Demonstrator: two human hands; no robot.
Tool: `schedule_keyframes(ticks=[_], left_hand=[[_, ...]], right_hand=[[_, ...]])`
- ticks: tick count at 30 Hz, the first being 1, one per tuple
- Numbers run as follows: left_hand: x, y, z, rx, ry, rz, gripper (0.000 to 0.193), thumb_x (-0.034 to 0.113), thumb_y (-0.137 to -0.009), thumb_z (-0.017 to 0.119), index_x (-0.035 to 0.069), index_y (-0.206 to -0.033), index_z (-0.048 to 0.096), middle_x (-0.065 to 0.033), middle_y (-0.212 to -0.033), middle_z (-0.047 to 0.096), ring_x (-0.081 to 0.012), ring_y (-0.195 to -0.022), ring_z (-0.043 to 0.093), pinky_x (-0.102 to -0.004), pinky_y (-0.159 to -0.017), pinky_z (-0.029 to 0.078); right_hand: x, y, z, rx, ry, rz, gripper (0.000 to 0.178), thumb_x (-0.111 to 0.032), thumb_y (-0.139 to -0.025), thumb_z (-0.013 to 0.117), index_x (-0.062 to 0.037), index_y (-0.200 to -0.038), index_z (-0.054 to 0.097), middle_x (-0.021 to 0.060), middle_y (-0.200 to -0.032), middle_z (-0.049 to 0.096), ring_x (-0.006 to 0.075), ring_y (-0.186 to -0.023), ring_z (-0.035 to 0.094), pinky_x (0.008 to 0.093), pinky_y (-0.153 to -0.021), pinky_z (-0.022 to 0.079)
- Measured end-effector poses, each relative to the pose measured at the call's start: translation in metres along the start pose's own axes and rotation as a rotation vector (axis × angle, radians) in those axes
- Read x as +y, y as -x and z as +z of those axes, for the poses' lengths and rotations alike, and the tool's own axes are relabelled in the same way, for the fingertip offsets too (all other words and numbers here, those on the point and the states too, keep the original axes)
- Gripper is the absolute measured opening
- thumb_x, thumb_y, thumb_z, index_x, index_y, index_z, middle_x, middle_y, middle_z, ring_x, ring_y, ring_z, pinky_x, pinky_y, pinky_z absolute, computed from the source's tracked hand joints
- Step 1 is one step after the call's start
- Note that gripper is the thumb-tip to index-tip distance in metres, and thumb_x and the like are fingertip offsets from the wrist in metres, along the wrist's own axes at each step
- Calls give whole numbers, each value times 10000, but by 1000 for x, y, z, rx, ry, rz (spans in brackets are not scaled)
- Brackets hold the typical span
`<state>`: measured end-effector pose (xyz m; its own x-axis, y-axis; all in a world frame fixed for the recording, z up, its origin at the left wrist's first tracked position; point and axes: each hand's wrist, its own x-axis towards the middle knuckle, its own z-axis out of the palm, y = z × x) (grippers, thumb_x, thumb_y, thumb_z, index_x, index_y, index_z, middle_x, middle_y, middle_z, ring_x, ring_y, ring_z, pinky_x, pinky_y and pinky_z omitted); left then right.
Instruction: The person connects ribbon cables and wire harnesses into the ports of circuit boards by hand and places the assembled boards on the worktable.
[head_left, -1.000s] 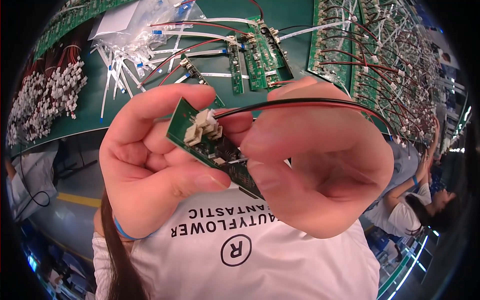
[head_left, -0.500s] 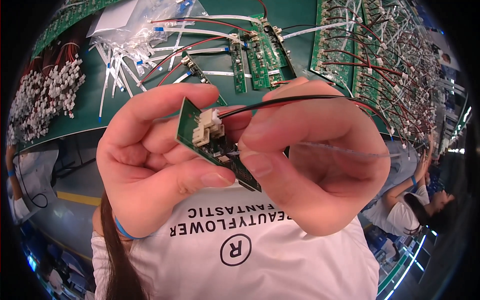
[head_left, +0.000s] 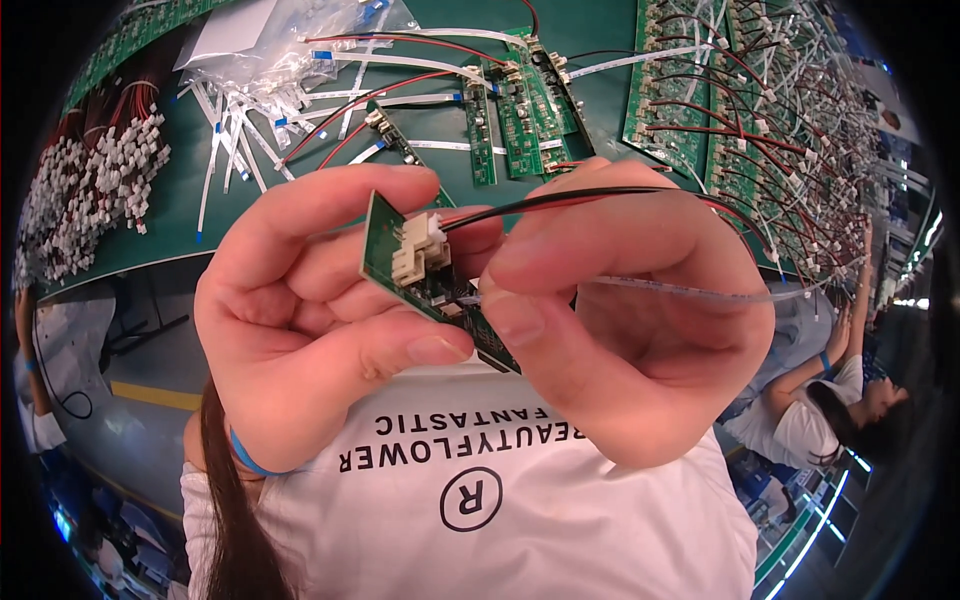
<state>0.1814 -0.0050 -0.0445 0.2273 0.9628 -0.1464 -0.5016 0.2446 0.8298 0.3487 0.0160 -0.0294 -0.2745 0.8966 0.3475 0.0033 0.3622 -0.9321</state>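
Green is the main colour here: a green mat covers the bench (head_left: 300, 215), and both hands hold up a small green circuit board (head_left: 425, 285) close to the camera, above the near edge of the bench

At the far left edge of the bench lies a heap of white connectors with red wires (head_left: 85, 190). Next to it, near the far left corner, a clear plastic bag (head_left: 290, 45) lies partly open, and thin white flat ribbon cables (head_left: 245, 120) spread out from it onto the mat; how many remain inside I cannot tell

The left hand (head_left: 310, 310) pinches the small board, with the thumb under its lower edge and the bent fingers behind it. A white connector (head_left: 420, 250) sits on the face of the board. A black wire (head_left: 560, 198) and a red one go from this connector to the right, over the right hand

The right hand (head_left: 630, 320) is curled, its thumb and forefinger pressed on the right end of the same board. A thin clear ribbon cable (head_left: 700, 292) leaves this hand to the right

Behind the hands, at the middle of the bench, several long narrow green boards (head_left: 515, 110) lie side by side. Along the right edge many more green boards with red wires (head_left: 740, 110) lie in rows
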Motion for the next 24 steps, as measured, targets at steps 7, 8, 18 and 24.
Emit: schedule_keyframes(ticks=[7,8,18,24], left_hand=[[5,0,8,117,36,-75,655,24,-600,743,-55,-1150,395,-120,-988,578,-143,-870,571,-223,-762,450],[5,0,8,120,34,-77,656,22,-600,742,-55,-1151,393,-121,-989,578,-142,-868,571,-222,-758,451],[5,0,10,112,37,-85,637,3,-609,724,-58,-1151,395,-105,-967,579,-139,-863,571,-219,-747,453],[-1,0,-2,29,-15,-46,609,-8,-615,709,-64,-1143,411,-100,-928,593,-130,-813,583,-219,-725,460]], right_hand=[[1,1,0,-1,31,-14,202,113,-607,611,39,-787,557,117,-698,581,168,-673,543,267,-651,423],[1,3,2,20,-22,33,202,116,-607,608,37,-785,557,120,-709,580,168,-674,540,262,-644,422],[1,2,-1,17,-22,2,202,142,-618,583,47,-794,554,129,-747,570,155,-677,539,234,-609,420],[-1,3,-1,-10,-17,99,209,156,-619,576,54,-801,556,151,-788,582,170,-713,571,214,-595,442]])
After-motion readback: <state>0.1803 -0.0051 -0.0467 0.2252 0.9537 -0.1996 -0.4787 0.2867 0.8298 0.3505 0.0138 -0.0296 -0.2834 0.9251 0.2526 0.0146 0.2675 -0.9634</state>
